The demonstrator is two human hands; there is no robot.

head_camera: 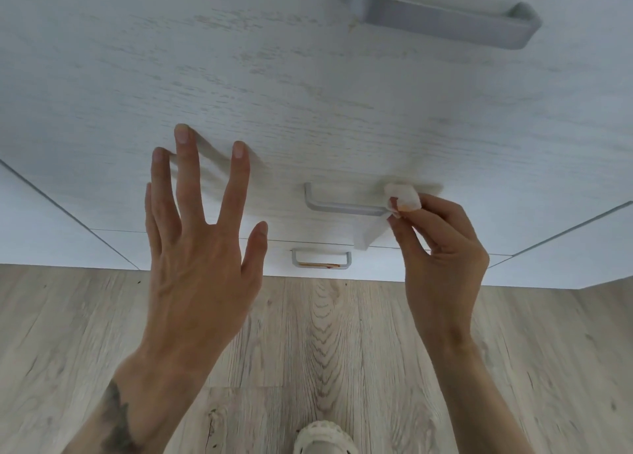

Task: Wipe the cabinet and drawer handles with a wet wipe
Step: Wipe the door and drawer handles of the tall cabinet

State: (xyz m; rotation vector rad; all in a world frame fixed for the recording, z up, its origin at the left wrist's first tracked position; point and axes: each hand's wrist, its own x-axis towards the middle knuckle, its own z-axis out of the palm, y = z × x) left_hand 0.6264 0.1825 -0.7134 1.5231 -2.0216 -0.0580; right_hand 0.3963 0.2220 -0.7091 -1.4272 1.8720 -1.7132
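**Three handles, one above another**

The upper handle sits at the top right of the cabinet front. Below it comes the middle handle, and under that the lowest handle, just above the floor. The wet wipe, in the grip of the right hand, touches the right end of the middle handle. The left hand is to the left of this handle.

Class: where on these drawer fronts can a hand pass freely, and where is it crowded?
Free: the bare panel between top handle and middle handle, right of the left hand. Crowded: the middle handle's right end, where the right hand pinches the wet wipe.
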